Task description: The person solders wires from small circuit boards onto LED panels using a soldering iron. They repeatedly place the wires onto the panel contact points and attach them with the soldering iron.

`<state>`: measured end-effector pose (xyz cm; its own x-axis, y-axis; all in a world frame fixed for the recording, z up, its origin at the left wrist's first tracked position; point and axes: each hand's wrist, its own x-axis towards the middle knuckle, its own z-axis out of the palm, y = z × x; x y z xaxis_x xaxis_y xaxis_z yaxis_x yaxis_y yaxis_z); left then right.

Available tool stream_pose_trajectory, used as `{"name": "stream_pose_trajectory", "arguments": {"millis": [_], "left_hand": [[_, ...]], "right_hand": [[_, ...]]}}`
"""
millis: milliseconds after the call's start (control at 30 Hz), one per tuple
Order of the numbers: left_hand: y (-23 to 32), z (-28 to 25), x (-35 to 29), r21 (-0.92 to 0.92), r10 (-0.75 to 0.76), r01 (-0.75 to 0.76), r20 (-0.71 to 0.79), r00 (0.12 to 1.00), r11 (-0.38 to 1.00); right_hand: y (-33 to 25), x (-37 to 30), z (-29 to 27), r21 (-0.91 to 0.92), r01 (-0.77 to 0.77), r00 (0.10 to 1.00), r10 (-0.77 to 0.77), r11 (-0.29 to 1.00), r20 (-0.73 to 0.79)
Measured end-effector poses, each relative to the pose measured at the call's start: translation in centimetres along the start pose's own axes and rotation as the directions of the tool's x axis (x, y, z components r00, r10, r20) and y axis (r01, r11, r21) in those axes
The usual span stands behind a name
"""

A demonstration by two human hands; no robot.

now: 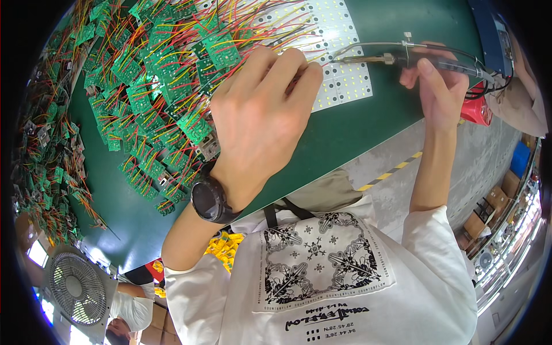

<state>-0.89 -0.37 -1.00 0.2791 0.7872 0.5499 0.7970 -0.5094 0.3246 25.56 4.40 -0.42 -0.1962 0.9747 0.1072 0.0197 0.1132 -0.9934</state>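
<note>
My left hand [261,115], with a black watch [210,198] on its wrist, is closed with the fingers curled down over the white LED panel [351,86]. Its fingertips are hidden beneath the hand, so what they pinch cannot be made out. Red and yellow wires come out beside the knuckles. My right hand [443,95] is wrapped round a soldering iron [440,62] with a thin curved feed tube [374,43]. The iron's metal tip points left, over the panel and close to the left fingers. Green circuit boards [195,126] with wires lie left of my left hand.
More wired boards [49,172] are heaped beyond the left side of the green table [379,123]. A blue box-shaped device [493,40] stands at the far right, cables beside it. Another person's arm [514,100] is near it. A grey fan [77,282] stands lower left.
</note>
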Motion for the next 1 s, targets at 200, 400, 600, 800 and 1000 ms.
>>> {"name": "stream_pose_trajectory", "arguments": {"millis": [200,400,600,800,1000], "left_hand": [[0.0,-0.1,-0.2,-0.014,0.008,-0.008,0.011,1.000,1.000],[0.3,-0.2,-0.1,-0.001,-0.014,0.014,0.027,1.000,1.000],[0.5,-0.9,0.7,0.023,-0.008,0.007,0.035,0.999,1.000],[0.8,-2.4,1.0,0.029,-0.020,0.018,0.098,0.995,0.999],[2.5,-4.4,0.5,0.036,-0.066,0.061,0.153,0.986,0.997]], "right_hand": [[-0.3,-0.1,0.5,0.033,0.009,1.000,-0.009,0.999,-0.005],[0.0,-0.1,0.0,0.065,0.019,1.000,-0.017,0.998,-0.026],[-0.3,0.6,0.1,0.128,0.009,0.996,0.004,0.992,-0.094],[-0.6,1.3,1.0,0.175,-0.025,0.952,0.077,0.984,-0.295],[0.7,0.8,1.1,0.223,0.029,0.965,0.031,0.974,-0.261]]}}
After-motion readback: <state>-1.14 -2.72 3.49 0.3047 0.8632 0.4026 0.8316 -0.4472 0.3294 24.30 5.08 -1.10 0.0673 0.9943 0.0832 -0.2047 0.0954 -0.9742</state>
